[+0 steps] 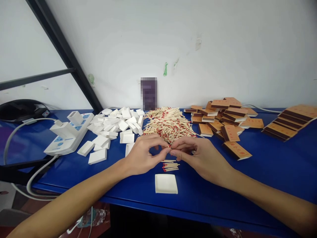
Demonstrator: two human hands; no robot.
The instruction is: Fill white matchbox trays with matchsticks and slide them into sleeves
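Fingertips of my left hand (146, 152) and my right hand (201, 157) meet at the front of a big heap of matches (169, 124). Both hands are closed in a pinch around a few red-tipped matches (169, 147); how many each one holds is hard to make out. Just below the fingers, a small row of matches (170, 166) lies on the blue table, red heads to the left. Nearer the front edge sits a white matchbox tray (166, 183), open side up, with nothing in it.
White matchbox trays (119, 120) are piled left of the heap, beside a power strip (69, 135) with plugs and cables. Orange and brown matchboxes (228, 115) are stacked to the right, with a joined row of matchbox sleeves (291, 122) farther right. A dark pixelated object (149, 93) leans on the wall.
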